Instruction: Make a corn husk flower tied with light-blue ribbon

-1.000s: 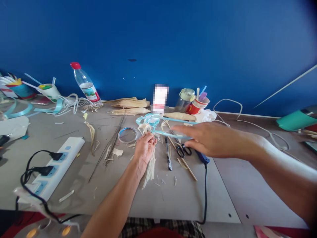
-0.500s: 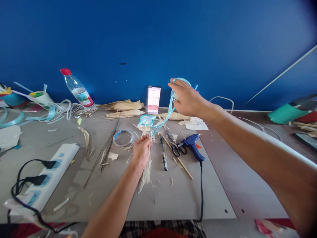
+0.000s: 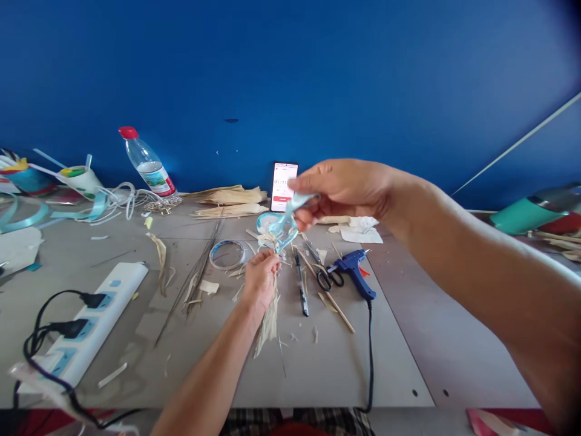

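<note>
My left hand point(image 3: 262, 275) is closed around a bundle of pale dried husk strips point(image 3: 269, 318), whose ends hang down toward the table's front. From the top of that bundle, light blue ribbon point(image 3: 285, 225) rises to my right hand point(image 3: 333, 189). The right hand pinches the ribbon above and to the right of the left one, in front of the wall. A roll of blue-edged tape point(image 3: 227, 254) lies left of my left hand. Another light blue ring point(image 3: 264, 221) sits just behind the bundle, partly hidden by ribbon.
A blue glue gun point(image 3: 354, 269), black-handled scissors point(image 3: 324, 278), a pen point(image 3: 301, 287) and a wooden stick point(image 3: 338, 312) lie to the right. Behind stand a phone point(image 3: 279, 194) and a bottle point(image 3: 149, 166). A power strip point(image 3: 93, 321) is at the left.
My right hand has come down and closer to the left hand, and the ribbon is now gathered between them. My left hand still holds the husk bundle in about the same place.
</note>
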The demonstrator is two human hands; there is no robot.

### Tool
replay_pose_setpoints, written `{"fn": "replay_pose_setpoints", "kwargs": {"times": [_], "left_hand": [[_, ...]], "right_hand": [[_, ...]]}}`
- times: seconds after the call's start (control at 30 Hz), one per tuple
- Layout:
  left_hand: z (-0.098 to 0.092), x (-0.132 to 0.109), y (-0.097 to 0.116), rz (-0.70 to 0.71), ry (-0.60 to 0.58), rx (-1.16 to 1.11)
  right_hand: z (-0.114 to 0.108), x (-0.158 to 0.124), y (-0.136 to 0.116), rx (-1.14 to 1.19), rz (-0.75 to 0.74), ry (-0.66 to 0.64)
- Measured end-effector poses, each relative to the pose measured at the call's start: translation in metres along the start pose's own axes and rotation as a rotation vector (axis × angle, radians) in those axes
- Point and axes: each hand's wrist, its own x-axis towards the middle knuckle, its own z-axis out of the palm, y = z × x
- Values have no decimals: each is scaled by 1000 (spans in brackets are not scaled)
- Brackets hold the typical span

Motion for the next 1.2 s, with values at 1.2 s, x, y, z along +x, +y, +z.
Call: {"fn": "replay_pose_setpoints", "kwargs": {"times": [1.2], "left_hand": [[-10, 12, -2, 336, 218, 76]], "right_hand": [[-22, -81, 189, -237, 351, 898]]}}
